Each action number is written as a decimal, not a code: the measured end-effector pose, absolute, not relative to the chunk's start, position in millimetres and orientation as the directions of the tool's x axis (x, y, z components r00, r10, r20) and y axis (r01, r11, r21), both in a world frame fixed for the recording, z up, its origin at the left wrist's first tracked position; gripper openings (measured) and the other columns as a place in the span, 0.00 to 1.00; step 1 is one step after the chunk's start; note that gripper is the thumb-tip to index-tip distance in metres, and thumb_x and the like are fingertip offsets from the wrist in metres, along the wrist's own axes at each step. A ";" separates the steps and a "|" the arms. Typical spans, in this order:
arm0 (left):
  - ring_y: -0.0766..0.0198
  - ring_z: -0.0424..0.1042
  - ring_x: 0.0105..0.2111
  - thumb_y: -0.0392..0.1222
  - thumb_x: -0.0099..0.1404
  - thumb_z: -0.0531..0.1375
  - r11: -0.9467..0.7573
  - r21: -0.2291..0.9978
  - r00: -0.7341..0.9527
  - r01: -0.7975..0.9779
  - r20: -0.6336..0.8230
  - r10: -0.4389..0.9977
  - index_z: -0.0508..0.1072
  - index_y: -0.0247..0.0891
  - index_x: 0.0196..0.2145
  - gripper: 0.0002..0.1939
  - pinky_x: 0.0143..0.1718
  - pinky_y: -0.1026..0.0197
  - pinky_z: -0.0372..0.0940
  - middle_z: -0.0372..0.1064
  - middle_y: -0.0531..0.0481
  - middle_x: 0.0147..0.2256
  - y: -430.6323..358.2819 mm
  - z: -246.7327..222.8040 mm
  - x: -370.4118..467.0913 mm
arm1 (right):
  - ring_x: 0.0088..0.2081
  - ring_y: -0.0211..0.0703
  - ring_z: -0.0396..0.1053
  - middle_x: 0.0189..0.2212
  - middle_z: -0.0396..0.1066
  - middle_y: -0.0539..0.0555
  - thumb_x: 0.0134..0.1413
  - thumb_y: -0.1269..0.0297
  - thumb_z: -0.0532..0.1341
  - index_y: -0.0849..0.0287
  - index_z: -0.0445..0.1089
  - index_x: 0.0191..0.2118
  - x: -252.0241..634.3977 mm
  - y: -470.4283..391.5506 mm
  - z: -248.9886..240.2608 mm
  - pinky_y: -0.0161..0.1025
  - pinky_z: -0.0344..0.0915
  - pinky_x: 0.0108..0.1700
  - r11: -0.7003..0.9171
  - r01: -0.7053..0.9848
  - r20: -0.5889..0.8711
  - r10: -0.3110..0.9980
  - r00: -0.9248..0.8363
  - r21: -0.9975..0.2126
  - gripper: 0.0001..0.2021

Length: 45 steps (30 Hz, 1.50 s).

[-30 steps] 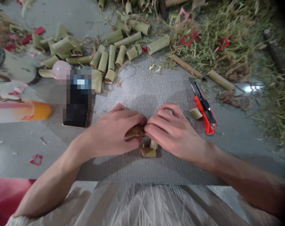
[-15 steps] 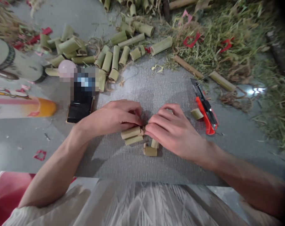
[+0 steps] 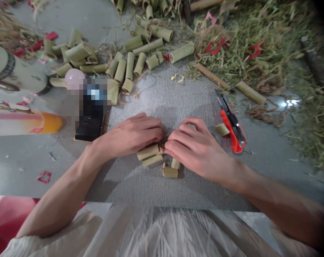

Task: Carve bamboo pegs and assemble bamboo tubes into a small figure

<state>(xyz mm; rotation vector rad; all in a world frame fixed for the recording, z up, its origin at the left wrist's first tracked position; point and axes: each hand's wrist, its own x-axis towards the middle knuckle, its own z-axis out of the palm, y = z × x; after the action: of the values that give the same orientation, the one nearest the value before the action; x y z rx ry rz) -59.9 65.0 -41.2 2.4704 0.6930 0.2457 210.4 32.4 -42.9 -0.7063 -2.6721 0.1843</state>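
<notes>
Short bamboo pieces (image 3: 149, 152) lie on the grey table, joined at their right end by a brown strand of twine (image 3: 161, 149). My left hand (image 3: 137, 134) rests along their upper side with its fingers curled and pressed together; what is in its fingertips is hidden. From the right, my right hand (image 3: 194, 146) pinches at the twine, its thumb and much of its grip out of sight. Below the right fingers lie a small bamboo tube (image 3: 170, 172) and another piece (image 3: 175, 163), partly covered by that hand.
An orange utility knife (image 3: 233, 130) with its blade out lies to the right, beside a bamboo offcut (image 3: 222, 129). A black phone-like object (image 3: 90, 126), partly blurred, stands left. Cut bamboo tubes (image 3: 120, 70) and shavings (image 3: 258, 32) cover the back. A bottle (image 3: 22, 121) lies far left.
My left fingers have closed tighter and moved slightly over the bamboo joint. My right hand stays almost still. The whole view has shifted a little.
</notes>
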 end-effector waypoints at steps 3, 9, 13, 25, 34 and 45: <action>0.56 0.79 0.50 0.39 0.85 0.56 -0.694 0.605 0.860 0.391 0.028 0.510 0.79 0.44 0.49 0.11 0.52 0.51 0.65 0.81 0.45 0.49 65.6 -37.6 -62.4 | 0.42 0.45 0.70 0.36 0.74 0.49 0.77 0.74 0.61 0.56 0.74 0.40 211.1 32.6 -42.3 0.51 0.65 0.60 0.867 0.447 0.311 0.497 -0.810 -0.221 0.10; 0.58 0.80 0.49 0.35 0.82 0.58 -0.699 0.620 0.864 0.357 0.067 0.500 0.80 0.44 0.48 0.10 0.50 0.53 0.63 0.82 0.46 0.50 66.5 -42.2 -65.0 | 0.41 0.45 0.71 0.36 0.76 0.49 0.76 0.74 0.61 0.54 0.75 0.38 210.7 32.4 -43.6 0.51 0.65 0.60 0.861 0.443 0.297 0.503 -0.811 -0.249 0.12; 0.61 0.78 0.40 0.35 0.82 0.58 -0.726 0.616 0.856 0.307 0.154 0.493 0.78 0.41 0.39 0.12 0.46 0.53 0.62 0.81 0.47 0.43 65.4 -48.4 -62.2 | 0.41 0.45 0.71 0.36 0.75 0.49 0.75 0.75 0.62 0.54 0.74 0.37 209.6 32.1 -44.6 0.51 0.65 0.59 0.871 0.428 0.322 0.488 -0.811 -0.241 0.12; 0.58 0.76 0.42 0.36 0.86 0.54 -0.728 0.580 0.866 0.364 0.077 0.495 0.73 0.40 0.44 0.10 0.50 0.52 0.64 0.77 0.46 0.42 57.9 -41.8 -59.6 | 0.40 0.43 0.68 0.36 0.75 0.50 0.75 0.76 0.61 0.58 0.75 0.39 218.3 33.9 -40.2 0.50 0.67 0.58 0.912 0.339 0.352 0.403 -0.845 -0.230 0.11; 0.57 0.72 0.38 0.34 0.85 0.52 -0.703 0.602 0.852 0.377 0.071 0.518 0.69 0.40 0.45 0.09 0.46 0.52 0.65 0.74 0.47 0.40 54.4 -28.8 -60.1 | 0.35 0.41 0.63 0.31 0.72 0.49 0.76 0.74 0.61 0.59 0.75 0.34 219.8 36.9 -41.1 0.49 0.69 0.51 0.916 0.243 0.411 0.365 -0.836 -0.318 0.14; 0.57 0.70 0.41 0.32 0.84 0.51 -0.588 0.679 0.766 0.440 0.058 0.640 0.65 0.43 0.44 0.09 0.46 0.52 0.67 0.71 0.47 0.41 49.4 -23.2 -62.2 | 0.36 0.42 0.66 0.34 0.76 0.49 0.73 0.74 0.66 0.57 0.74 0.35 224.8 39.5 -41.0 0.49 0.66 0.54 0.906 0.309 0.389 0.406 -0.827 -0.289 0.11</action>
<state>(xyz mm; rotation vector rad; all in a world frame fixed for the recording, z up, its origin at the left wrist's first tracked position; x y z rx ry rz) -62.2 49.4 -23.2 2.2924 0.8018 0.3907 224.8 39.5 -41.0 -0.5190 -2.6176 0.2961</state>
